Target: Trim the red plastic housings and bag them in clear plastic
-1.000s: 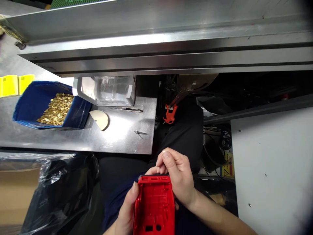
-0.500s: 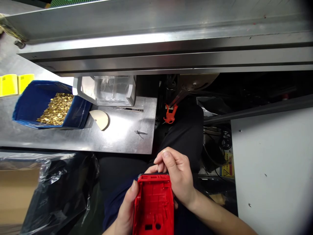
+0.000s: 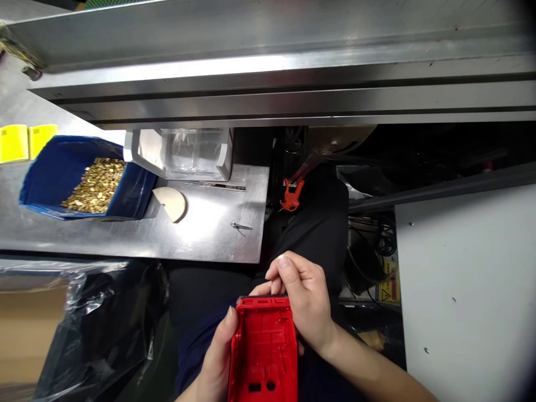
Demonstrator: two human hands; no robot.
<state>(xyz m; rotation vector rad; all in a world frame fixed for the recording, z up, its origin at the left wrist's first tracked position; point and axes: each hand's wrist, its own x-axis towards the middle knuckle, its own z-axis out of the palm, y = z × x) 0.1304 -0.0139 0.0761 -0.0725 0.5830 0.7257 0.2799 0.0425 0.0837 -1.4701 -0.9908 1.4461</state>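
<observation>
A red plastic housing [image 3: 266, 346], open side up with ribs and holes inside, lies over my lap at the bottom of the view. My left hand [image 3: 221, 340] holds it, thumb on its left edge and fingers passing behind its top end. My right hand [image 3: 307, 296] rests against the upper right edge of the housing, its fingers curled and thumb pressed to the index finger. Whether anything small is in that pinch is hidden.
A steel table [image 3: 209, 243] at left bears a blue bin [image 3: 54, 173] of brass pieces, a clear tray [image 3: 192, 153], a cream half disc [image 3: 171, 204] and a nail clipper [image 3: 240, 226]. An orange air gun [image 3: 292, 195] hangs ahead, below a metal beam [image 3: 251, 106].
</observation>
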